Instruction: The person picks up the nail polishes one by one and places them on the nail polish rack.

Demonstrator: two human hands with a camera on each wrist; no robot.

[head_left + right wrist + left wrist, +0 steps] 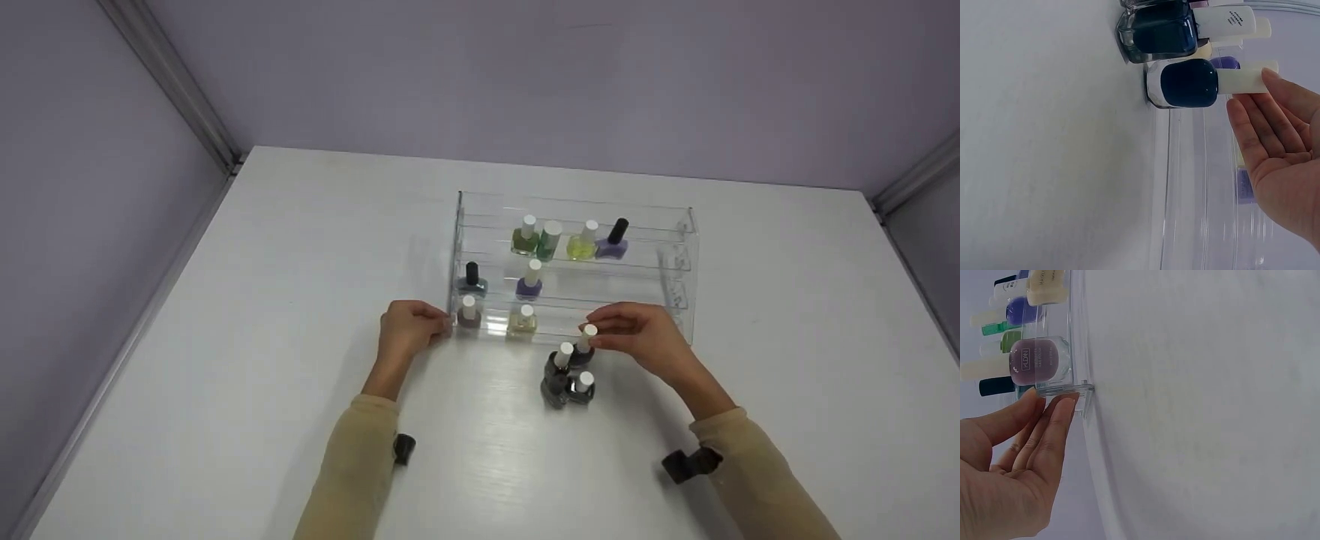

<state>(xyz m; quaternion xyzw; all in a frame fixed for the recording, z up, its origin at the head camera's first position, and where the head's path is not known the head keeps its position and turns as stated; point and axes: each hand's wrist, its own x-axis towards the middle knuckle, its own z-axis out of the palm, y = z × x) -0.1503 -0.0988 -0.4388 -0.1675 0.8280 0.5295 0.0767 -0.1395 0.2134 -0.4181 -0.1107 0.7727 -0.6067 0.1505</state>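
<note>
A clear tiered nail polish rack (574, 307) stands on the white table. At its left end, my left hand (409, 327) pinches the side panel's front corner between thumb and fingers. A mauve nail polish bottle (1036, 361) is just beside those fingertips in the left wrist view. My right hand (641, 337) holds the white cap of a dark nail polish bottle (1189, 83) between thumb and fingers. This bottle is upright just in front of the rack; whether its base touches the table I cannot tell. Close by is a cluster of dark bottles (556, 390), one with a black cap.
On the rack's upper tier are green bottles (526, 240), a yellow bottle (581, 247) and a lilac bottle (611, 247). Lower tiers carry a blue-grey bottle (472, 285), a purple bottle (529, 286) and a cream bottle (523, 323). A pale wall (525, 90) rises behind the table.
</note>
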